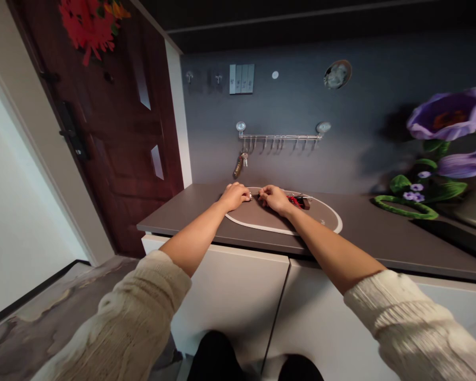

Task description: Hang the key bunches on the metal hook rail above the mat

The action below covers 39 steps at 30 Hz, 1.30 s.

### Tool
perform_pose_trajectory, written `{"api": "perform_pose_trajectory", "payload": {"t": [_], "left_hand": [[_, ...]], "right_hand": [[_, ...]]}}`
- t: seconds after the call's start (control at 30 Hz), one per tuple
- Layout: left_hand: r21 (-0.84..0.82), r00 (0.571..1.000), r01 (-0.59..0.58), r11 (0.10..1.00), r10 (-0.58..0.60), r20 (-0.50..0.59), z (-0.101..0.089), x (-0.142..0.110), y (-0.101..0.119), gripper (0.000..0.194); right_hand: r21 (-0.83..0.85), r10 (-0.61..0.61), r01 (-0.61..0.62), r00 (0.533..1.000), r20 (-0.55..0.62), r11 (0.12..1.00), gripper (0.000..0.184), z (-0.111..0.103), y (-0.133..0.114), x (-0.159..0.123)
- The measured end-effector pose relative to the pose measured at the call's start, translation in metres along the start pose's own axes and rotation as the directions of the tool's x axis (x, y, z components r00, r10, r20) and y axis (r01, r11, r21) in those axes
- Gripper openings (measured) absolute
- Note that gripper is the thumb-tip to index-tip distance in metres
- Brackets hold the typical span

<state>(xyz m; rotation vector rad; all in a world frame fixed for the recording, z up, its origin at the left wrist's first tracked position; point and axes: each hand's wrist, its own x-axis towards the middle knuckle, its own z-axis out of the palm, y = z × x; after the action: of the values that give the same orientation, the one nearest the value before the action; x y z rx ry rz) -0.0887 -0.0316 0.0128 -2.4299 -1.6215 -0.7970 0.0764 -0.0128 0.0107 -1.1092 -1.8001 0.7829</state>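
Observation:
My left hand (235,197) is over the left part of a brown oval mat (262,218) with a white rim. Its fingers are bent together around a small pale, shiny thing (249,196), too small to name. Close by on the right, my right hand (275,199) has its fingertips pinched; what they hold, if anything, is hidden. Beside the right wrist, a dark brown and black item with red parts (301,201) lies on the mat, partly covered by the arm.
Keys (245,159) with a brown tag hang from a clear hook rail (281,137) on the wall. Purple fabric flowers (448,116) stand at the right of the grey countertop (365,238). A dark red door (115,143) is at left, white cabinet doors (230,286) below.

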Motion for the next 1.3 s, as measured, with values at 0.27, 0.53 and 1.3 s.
{"api": "perform_pose_trajectory", "payload": {"t": [0.27, 0.53, 1.3], "left_hand": [[-0.028, 0.997, -0.003, 1.0, 0.001, -0.08, -0.003, 0.002, 0.002, 0.014], [-0.172, 0.977, -0.031, 0.985, -0.007, -0.215, -0.001, 0.006, 0.0, 0.013], [-0.925, 0.934, -0.012, 0.381, -0.326, -0.147, 0.002, 0.017, -0.002, 0.015]], "right_hand": [[-0.002, -0.014, 0.014, 1.0, -0.001, 1.0, 0.006, 0.0, 0.01, 0.01], [0.058, 0.018, -0.018, 1.0, -0.003, 0.998, 0.008, 0.001, 0.007, 0.009], [0.383, -0.17, 0.177, 0.984, -0.052, 0.907, 0.023, -0.004, -0.012, 0.01]]}}
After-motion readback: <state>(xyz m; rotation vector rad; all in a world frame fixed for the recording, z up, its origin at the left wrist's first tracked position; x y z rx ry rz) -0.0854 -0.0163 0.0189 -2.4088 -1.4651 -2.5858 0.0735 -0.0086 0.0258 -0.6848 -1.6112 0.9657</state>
